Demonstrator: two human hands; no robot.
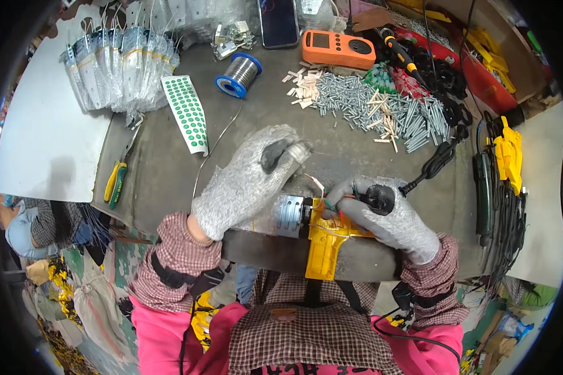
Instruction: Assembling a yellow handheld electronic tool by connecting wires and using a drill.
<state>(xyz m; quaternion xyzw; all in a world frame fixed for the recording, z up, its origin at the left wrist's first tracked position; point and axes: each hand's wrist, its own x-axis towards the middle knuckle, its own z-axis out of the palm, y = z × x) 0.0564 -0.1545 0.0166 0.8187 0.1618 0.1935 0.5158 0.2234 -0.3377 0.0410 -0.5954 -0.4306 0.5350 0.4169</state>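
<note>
Both of my hands wear grey gloves with dark patches. My left hand (253, 172) is raised above the bench, thumb and fingers pinched together; what is between them, if anything, is too small to make out. Low over a yellow pistol-shaped plastic housing (323, 250), my right hand (384, 212) has its fingertips closed on thin coloured wires. A white wire (317, 182) stands up between the hands. The housing lies at the bench's near edge, joined at its left to a silver cylinder (288, 215) partly wrapped in clear plastic. A black power cord (436, 159) runs to beneath my right hand.
A solder spool (239, 75), green sticker sheet (186, 114) and yellow-green pliers (116, 181) lie left. Plastic-wrapped parts (122, 65) stand far left. Farther back are a phone (278, 24), an orange meter (338, 50) and piled screws (350, 100). Black cords (503, 231) hang at right.
</note>
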